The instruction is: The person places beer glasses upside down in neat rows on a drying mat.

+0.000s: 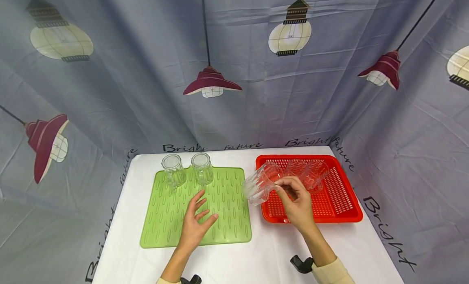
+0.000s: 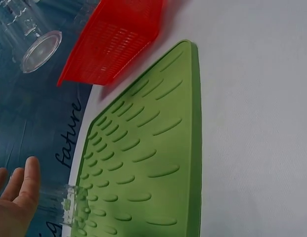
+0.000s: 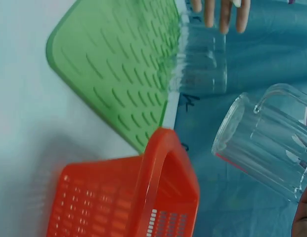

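My right hand (image 1: 298, 204) grips a clear glass mug (image 1: 257, 187) near its rim. The mug hangs tilted in the air over the left edge of the red basket (image 1: 346, 219), its base toward the green mat (image 1: 229, 219). In the right wrist view the mug's handle (image 3: 282, 88) stands out on the side away from the basket. Over the mat, my left hand (image 1: 193, 227) holds nothing, its fingers spread and relaxed. Two glass mugs, one at the left (image 1: 174, 170) and another beside it (image 1: 202, 169), stand upright on the mat's back edge.
More clear glasses (image 1: 315, 174) lie in the basket, overlapping, so their number is hard to tell. Both mat and basket sit on a white-covered table (image 1: 253, 259). A grey patterned curtain (image 1: 234, 117) rises along the table's back and sides.
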The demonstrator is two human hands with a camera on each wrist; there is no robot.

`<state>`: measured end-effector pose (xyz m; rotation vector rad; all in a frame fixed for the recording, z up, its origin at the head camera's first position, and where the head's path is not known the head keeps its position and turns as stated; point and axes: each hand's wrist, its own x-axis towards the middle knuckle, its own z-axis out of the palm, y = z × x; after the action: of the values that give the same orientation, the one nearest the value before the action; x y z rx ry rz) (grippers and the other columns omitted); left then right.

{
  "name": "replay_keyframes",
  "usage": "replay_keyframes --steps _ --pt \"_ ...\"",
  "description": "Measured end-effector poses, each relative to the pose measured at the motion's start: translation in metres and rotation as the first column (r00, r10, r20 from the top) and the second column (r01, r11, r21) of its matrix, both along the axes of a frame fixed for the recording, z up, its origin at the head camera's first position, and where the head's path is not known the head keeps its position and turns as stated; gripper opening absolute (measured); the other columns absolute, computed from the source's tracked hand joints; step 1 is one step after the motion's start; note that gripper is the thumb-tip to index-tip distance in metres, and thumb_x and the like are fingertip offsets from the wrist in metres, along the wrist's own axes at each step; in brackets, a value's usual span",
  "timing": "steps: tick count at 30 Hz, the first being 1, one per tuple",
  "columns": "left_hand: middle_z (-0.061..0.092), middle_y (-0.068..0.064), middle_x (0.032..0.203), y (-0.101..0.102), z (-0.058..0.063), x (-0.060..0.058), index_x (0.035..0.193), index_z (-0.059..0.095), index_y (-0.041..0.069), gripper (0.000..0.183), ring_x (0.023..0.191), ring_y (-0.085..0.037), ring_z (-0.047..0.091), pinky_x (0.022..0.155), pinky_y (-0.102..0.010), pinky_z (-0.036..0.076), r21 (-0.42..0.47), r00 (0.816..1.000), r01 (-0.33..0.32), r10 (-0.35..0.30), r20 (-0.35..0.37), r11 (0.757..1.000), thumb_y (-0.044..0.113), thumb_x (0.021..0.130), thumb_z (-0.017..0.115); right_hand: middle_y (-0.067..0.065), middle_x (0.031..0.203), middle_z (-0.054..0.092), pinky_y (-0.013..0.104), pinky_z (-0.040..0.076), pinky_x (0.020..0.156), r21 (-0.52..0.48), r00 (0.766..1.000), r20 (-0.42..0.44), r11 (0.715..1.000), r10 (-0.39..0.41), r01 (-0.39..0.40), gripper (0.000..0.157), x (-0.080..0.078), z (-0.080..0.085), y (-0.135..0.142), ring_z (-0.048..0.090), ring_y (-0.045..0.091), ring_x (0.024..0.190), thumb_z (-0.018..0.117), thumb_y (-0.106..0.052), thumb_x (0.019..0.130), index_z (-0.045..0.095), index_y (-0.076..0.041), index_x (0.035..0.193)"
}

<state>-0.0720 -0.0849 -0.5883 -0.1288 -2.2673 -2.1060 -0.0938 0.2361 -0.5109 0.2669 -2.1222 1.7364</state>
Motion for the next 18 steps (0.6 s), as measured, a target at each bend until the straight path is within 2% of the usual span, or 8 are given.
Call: replay_keyframes --steps 4,10,18 --pt "0.038 -0.008 0.173 0.003 0.002 0.002 0.165 0.040 0.025 0.090 0.148 -0.009 0.048 0.114 -0.044 0.059 0.014 1.000 0.027 -0.027 -0.014 1.000 0.006 0.090 0.086 0.009 0.109 0.063 0.011 0.061 0.085 -0.031 0.999 -0.007 0.998 0.045 -0.045 0.014 0.002 0.000 -0.007 0.067 0.006 0.095 0.070 0.013 0.096 0.072 0.008 0.109" --pt "0.037 -0.010 0.173 0.009 0.005 0.005 0.166 0.038 0.017 0.090 0.148 -0.011 0.049 0.114 -0.045 0.060 0.042 0.998 0.055 -0.054 -0.023 0.998 0.006 0.091 0.085 0.009 0.109 0.064 0.013 0.062 0.087 -0.075 0.993 -0.031 0.990 0.114 -0.116 0.014 0.004 0.002 -0.017 0.068 0.008 0.097 0.071 0.013 0.095 0.070 0.011 0.109" --pt "0.036 -0.008 0.172 0.015 0.007 0.003 0.165 0.040 0.021 0.091 0.148 -0.011 0.050 0.111 -0.047 0.061 0.089 0.994 0.098 -0.093 -0.058 0.991 0.002 0.089 0.086 0.011 0.109 0.065 0.014 0.063 0.088 -0.104 0.990 -0.002 0.985 0.140 -0.139 0.016 0.009 0.008 -0.027 0.069 0.008 0.099 0.071 0.013 0.095 0.071 0.006 0.110"
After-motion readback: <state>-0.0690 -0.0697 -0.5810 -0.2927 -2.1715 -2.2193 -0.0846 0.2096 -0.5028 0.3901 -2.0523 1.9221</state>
